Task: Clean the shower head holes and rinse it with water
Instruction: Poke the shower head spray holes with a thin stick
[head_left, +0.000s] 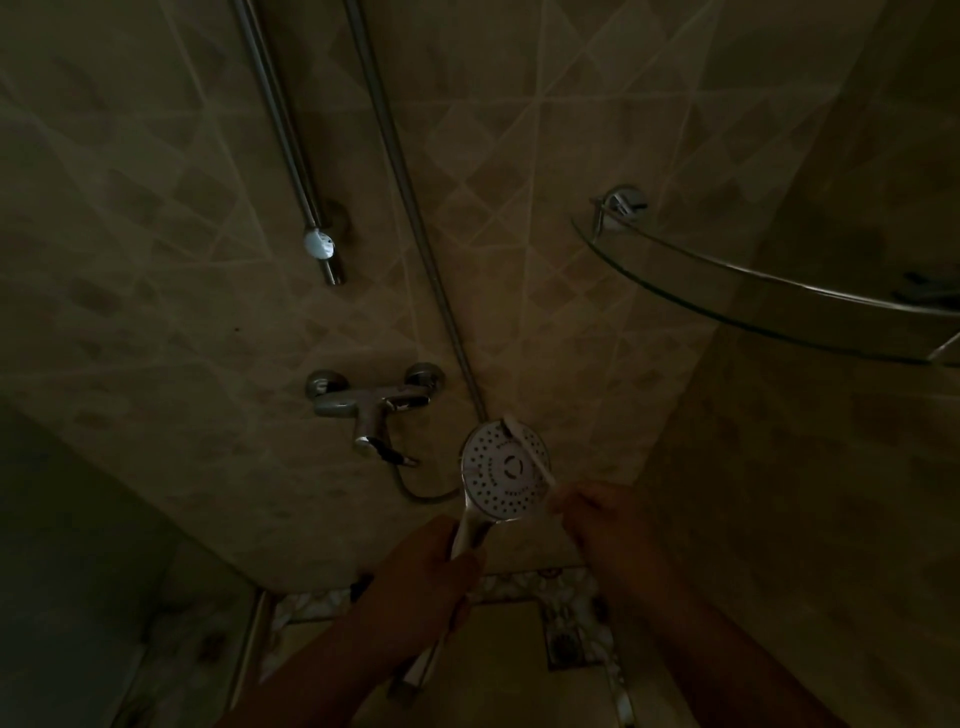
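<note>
A round white shower head (493, 483) with many small holes faces me in the dim shower. My left hand (426, 577) grips its chrome handle from below. My right hand (608, 525) holds a white toothbrush (524, 449) by its handle. The brush lies slanted across the upper right of the face, with its head at the top rim. A chrome hose (415, 496) loops from the handle toward the tap.
A chrome mixer tap (371, 405) is mounted on the tiled wall just left of the shower head. A riser rail (285, 140) and a second hose (400, 171) run up the wall. A glass corner shelf (753, 291) juts out at right. A floor drain (563, 644) lies below.
</note>
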